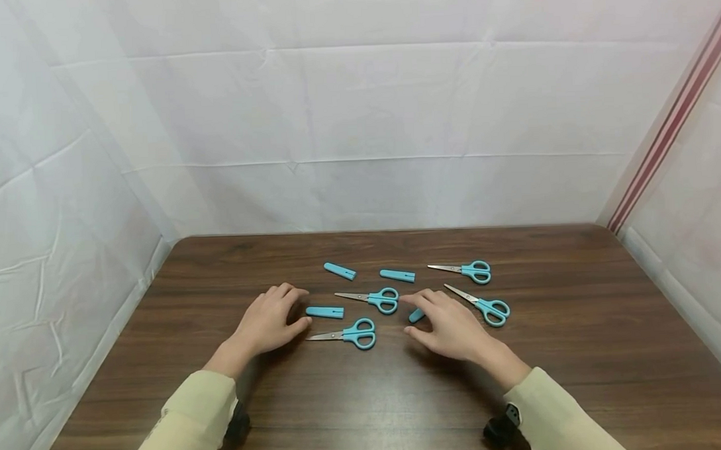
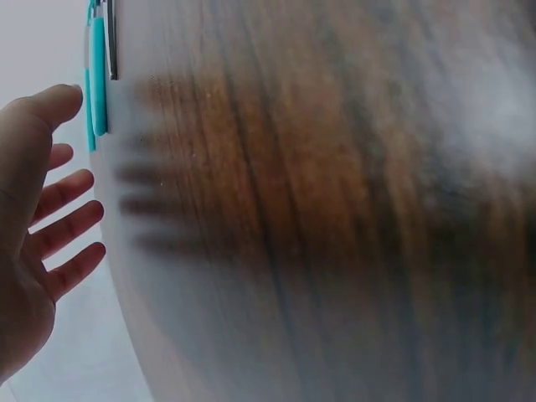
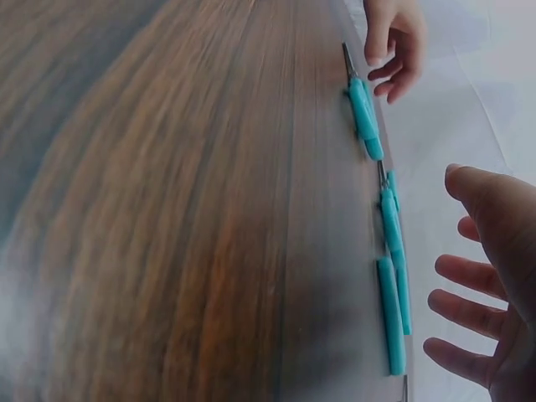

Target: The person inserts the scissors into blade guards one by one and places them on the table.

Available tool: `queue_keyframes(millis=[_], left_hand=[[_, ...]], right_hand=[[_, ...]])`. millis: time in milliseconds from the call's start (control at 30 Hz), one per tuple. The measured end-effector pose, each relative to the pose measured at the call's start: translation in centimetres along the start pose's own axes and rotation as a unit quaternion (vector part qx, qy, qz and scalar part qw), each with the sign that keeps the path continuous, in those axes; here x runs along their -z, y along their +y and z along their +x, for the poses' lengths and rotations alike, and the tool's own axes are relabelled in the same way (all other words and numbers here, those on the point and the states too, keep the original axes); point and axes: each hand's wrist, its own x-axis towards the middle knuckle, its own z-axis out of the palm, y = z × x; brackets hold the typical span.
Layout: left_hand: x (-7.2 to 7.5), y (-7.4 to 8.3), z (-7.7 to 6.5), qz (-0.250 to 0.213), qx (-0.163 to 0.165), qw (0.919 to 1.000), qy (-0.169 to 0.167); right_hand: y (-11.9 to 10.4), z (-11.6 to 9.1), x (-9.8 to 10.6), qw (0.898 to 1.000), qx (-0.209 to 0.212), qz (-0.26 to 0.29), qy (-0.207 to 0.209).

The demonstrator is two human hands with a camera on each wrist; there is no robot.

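My left hand hovers over the left of the table, fingers spread and relaxed, holding nothing. Just right of its fingertips lie a light-blue blade cap and a pair of blue-handled scissors, blades pointing left. The right hand hangs loosely with bent, parted fingers above another blade cap, partly hidden beneath it. A second pair of scissors lies between the hands, its handle loops near the right index fingertip. In the right wrist view, the right hand's fingers are apart from the scissors and cap.
Right of the right hand lies a third pair of scissors, with another pair behind it. Two more blade caps lie farther back on the brown wooden table. White sheeting hangs behind the table.
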Motion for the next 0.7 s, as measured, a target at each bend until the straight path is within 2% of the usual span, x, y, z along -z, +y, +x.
queue_keyframes(millis=[167,700], left_hand=[[-0.2,0.0,0.2,-0.004,0.001,1.0,-0.005],[-0.8,0.1,1.1,-0.009,-0.023,0.9996,-0.008]], right_hand=[[-0.7,0.4,0.0,1.0,0.013,-0.006,-0.005],[-2.6,1.2,-0.7,0.999,0.03,-0.016,-0.02]])
